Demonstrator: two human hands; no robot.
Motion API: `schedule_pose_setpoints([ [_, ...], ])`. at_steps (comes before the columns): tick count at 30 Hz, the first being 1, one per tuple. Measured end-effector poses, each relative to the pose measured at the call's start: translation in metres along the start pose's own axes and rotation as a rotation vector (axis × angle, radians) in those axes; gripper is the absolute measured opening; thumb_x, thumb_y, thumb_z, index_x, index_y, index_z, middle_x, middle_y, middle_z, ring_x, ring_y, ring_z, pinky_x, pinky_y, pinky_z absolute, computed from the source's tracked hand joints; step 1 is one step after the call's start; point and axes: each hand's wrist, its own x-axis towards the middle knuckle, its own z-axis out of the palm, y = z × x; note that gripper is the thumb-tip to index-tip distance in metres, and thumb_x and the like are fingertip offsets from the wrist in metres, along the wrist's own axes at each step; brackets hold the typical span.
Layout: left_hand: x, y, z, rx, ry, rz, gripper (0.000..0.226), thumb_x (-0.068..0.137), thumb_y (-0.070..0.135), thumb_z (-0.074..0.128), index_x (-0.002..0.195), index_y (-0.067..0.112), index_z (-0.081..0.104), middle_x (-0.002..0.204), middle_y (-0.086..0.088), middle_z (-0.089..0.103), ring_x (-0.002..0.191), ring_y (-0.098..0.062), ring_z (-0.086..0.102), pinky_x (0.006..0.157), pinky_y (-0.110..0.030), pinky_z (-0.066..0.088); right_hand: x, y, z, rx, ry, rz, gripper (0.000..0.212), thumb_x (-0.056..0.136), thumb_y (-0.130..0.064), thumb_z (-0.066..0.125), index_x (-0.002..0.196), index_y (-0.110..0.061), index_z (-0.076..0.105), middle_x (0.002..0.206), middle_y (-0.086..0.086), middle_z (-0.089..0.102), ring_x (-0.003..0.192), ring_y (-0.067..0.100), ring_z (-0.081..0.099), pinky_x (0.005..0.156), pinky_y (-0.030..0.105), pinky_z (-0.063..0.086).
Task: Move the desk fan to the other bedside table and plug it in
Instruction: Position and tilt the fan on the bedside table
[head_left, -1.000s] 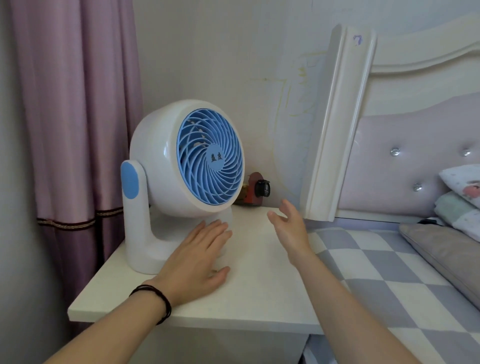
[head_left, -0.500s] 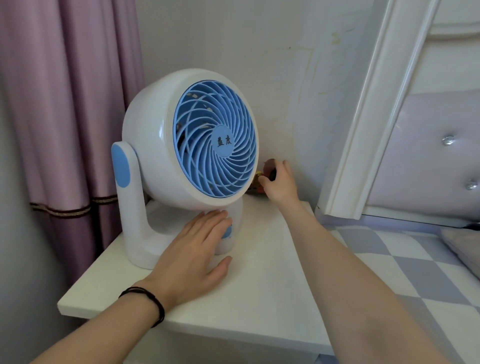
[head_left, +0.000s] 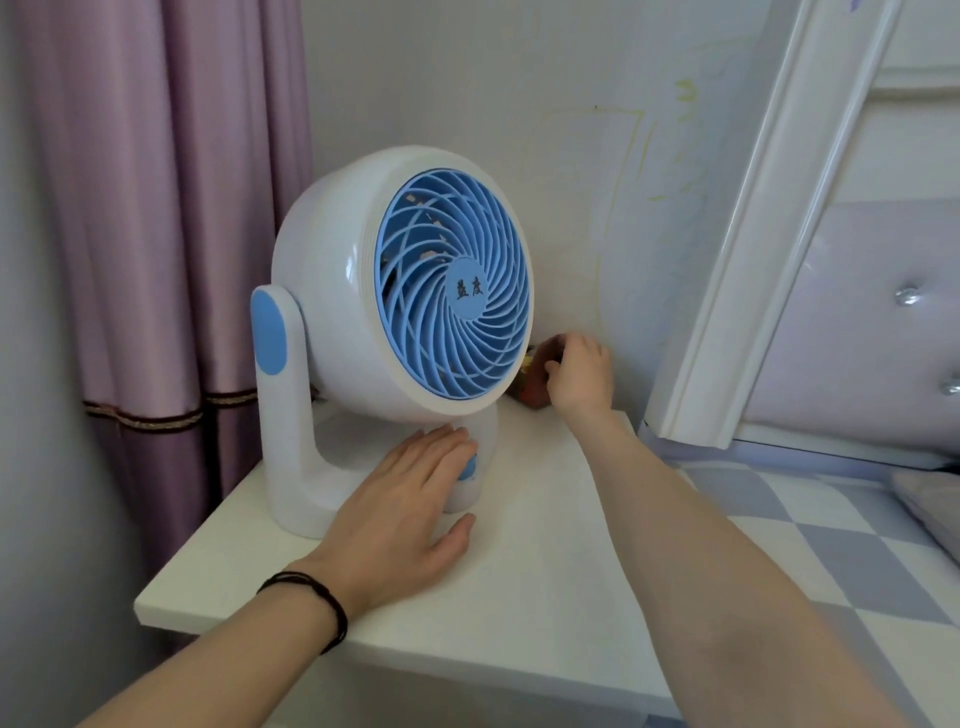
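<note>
Desk fan (head_left: 395, 332), white with a blue spiral grille, stands upright on the white bedside table (head_left: 545, 597), its grille turned toward the bed side. Its U-shaped stand (head_left: 283, 431) carries a blue oval cap on the arm that rises just beyond the left hand's knuckles.

The left hand (head_left: 400, 519) lies flat, fingers straight and together, with the palm on the table top and the fingertips resting on the front of the fan's base, touching it just beside a small blue knob (head_left: 469, 467). The thumb is spread out to the side on the table. A black band (head_left: 317, 605) circles that wrist.

The right hand (head_left: 582, 371) is stretched out well beyond the left hand, at the back of the table close to the wall, just past the fan's rim. Its fingers are curled around a dark red-brown thing at the wall (head_left: 537, 384), which is mostly hidden by the hand; what exactly it grips there cannot be made out.

Past the right forearm sits the bed's white headboard post (head_left: 737, 249) with a lilac tufted panel (head_left: 857, 332), and under the forearm's far side a checked bedcover (head_left: 810, 530). Beyond the left hand, behind the fan, hangs a mauve curtain (head_left: 166, 208).
</note>
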Motion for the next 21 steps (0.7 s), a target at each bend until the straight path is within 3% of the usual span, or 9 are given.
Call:
schedule_pose_setpoints([
  [4,0.000,0.001,-0.001,-0.002,-0.006,0.005,0.054,0.075,0.038,0.048,0.122,0.012,0.047,0.123,-0.006,0.060,0.114,-0.022,0.057,0.103,-0.029,0.030,-0.005,0.003,-0.008,-0.081,0.002,-0.084,0.065,0.087,-0.005,0.052,0.144,-0.018,0.025,0.130,0.015,0.050,0.120,0.034,0.042,0.093,0.044,0.041],
  [9,0.000,0.000,-0.001,0.012,-0.005,0.005,0.053,0.075,0.038,0.048,0.122,0.013,0.047,0.122,-0.005,0.061,0.113,-0.021,0.057,0.103,-0.029,0.029,-0.004,0.000,-0.023,-0.003,-0.047,0.005,0.028,0.088,-0.015,0.056,0.116,-0.011,0.053,0.133,0.014,0.034,0.107,0.038,0.051,0.084,0.039,0.044],
  [11,0.000,0.000,0.000,0.012,-0.006,0.006,0.053,0.076,0.038,0.048,0.122,0.013,0.047,0.122,-0.006,0.061,0.113,-0.021,0.056,0.103,-0.029,0.029,-0.006,0.002,-0.031,-0.024,-0.097,0.002,0.019,0.086,-0.016,0.059,0.104,-0.011,0.054,0.130,0.015,0.041,0.103,0.036,0.053,0.077,0.036,0.042],
  [14,0.000,0.001,-0.001,0.019,-0.005,0.007,0.053,0.075,0.037,0.047,0.121,0.011,0.049,0.120,-0.007,0.062,0.111,-0.023,0.059,0.102,-0.029,0.029,-0.020,0.010,-0.040,-0.073,-0.154,-0.024,0.016,0.083,-0.015,0.063,0.085,-0.014,0.047,0.109,0.016,0.060,0.093,0.033,0.055,0.068,0.032,0.037],
  [18,0.000,0.002,-0.003,0.016,-0.001,0.006,0.052,0.075,0.036,0.046,0.119,0.010,0.051,0.118,-0.008,0.063,0.108,-0.024,0.060,0.101,-0.028,0.030,-0.053,0.022,-0.030,-0.043,0.028,-0.062,0.015,0.081,-0.001,0.054,0.081,-0.013,0.045,0.104,0.015,0.059,0.091,0.034,0.056,0.064,0.032,0.033],
  [21,0.000,0.003,-0.005,0.023,-0.005,0.013,0.052,0.075,0.037,0.045,0.119,0.010,0.051,0.118,-0.008,0.063,0.107,-0.025,0.062,0.101,-0.027,0.028,-0.071,0.028,-0.020,-0.072,0.114,-0.062,0.011,0.084,0.000,0.049,0.093,-0.004,0.055,0.110,0.017,0.055,0.095,0.036,0.055,0.064,0.030,0.029],
])
